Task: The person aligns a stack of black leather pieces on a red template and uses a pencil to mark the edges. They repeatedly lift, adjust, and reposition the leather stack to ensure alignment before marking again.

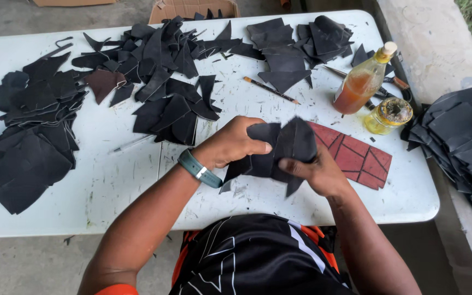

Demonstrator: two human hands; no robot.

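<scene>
We hold one bunch of black leather pieces [279, 150] in both hands, just above the near middle of the white worktop [105, 180]. Our left hand [231, 143] has its grip clamped on the left side of the bunch, fingers curled over the top edge; a teal wristband [199, 169] sits on that wrist. Our right hand [319, 170] has its grip pinched on the lower right side of the bunch, thumb pressed against the leather. How many pieces the bunch holds we cannot tell, since they overlap.

Just right of our hands lies one red sheet [356, 155] scored with dark lines into several panels, partly covered by the bunch. Far right stand two containers: one bottle of amber liquid [363, 81] with a pale cap, and one small glass jar [389, 115] near it.

One pencil [271, 90] lies at the far middle, and one pale pen [130, 144] lies left of our hands.

Loose black offcuts lie in four heaps on the worktop: one at the left [31, 131], one at the far middle [159, 71], one at the far right [301, 46]. A further stack [462, 142] rests off the right edge. One brown piece [104, 83] lies among the far ones.
</scene>
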